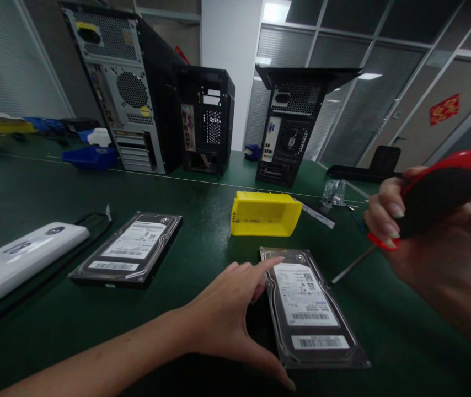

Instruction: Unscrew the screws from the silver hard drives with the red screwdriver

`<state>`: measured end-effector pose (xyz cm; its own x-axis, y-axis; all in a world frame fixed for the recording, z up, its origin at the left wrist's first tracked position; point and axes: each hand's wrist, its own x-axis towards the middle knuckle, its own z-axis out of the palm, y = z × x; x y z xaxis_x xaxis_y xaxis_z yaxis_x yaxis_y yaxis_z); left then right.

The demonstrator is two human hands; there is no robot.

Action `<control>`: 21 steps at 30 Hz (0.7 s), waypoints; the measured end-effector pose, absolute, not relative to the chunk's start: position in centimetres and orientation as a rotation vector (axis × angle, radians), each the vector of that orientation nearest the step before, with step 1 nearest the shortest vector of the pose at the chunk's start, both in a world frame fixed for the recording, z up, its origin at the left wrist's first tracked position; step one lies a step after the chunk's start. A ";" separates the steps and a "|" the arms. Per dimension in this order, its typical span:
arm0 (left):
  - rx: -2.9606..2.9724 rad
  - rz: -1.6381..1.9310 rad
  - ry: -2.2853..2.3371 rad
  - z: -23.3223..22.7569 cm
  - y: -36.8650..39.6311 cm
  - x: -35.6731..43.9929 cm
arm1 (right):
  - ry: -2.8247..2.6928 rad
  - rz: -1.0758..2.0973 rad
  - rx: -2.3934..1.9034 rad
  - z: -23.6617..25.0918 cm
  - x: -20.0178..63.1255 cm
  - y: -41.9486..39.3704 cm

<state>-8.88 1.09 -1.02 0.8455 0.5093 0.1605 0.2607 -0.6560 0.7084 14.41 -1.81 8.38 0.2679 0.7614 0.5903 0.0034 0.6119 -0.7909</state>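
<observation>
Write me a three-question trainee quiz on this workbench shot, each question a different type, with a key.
1. True or false: the left hand rests against the near hard drive.
2. Multiple choice: what does the right hand hold? A) pliers B) a red and black screwdriver C) a cable
3. Fill in: behind the near drive sits a ____ plastic bin on the green table.

Key: 1 true. 2 B; its tip points down by the drive's right edge. 3 yellow. A second hard drive lies further left, untouched.
</observation>
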 end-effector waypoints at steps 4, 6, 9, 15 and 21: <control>2.311 0.459 0.549 -1.0 1.1 -8.9 | -1.184 0.620 -0.786 8.2 14.4 -1.8; 2.307 0.456 0.565 -1.0 1.1 -8.8 | -1.197 0.636 -0.791 8.1 14.4 -1.8; 2.303 0.442 0.587 -1.1 1.0 -8.8 | -1.232 0.581 -0.807 8.1 14.4 -1.7; 2.290 0.422 0.612 -1.1 1.2 -8.8 | -1.203 0.569 -0.778 8.3 14.1 -1.6; 2.303 0.396 0.612 -0.8 1.1 -8.7 | -1.228 0.573 -0.787 8.2 14.2 -1.6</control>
